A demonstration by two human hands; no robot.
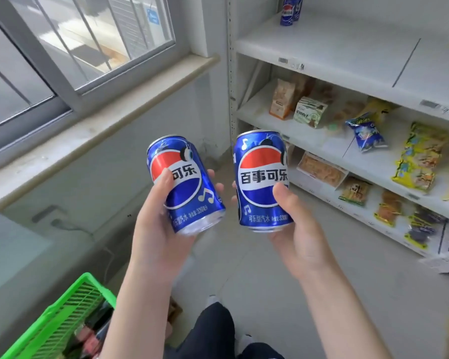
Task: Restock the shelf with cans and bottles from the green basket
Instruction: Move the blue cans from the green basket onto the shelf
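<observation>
Facing a white shelf (335,47) on the rt, window sill (101,120) on the left, grey floor (244,275) open btwn. Shelved cans (287,14) stand at the top board's back. Our left hand (156,224) grips a tilted can (189,193); our right hand (301,229) grips an upright can (259,161). Green basket (70,304) sits low left.

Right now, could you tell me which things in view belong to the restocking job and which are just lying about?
Job: tilted can in left hand; upright can in right hand; green basket; shelved cans; upper shelf.
Lying about: snack packets; window sill.
</observation>
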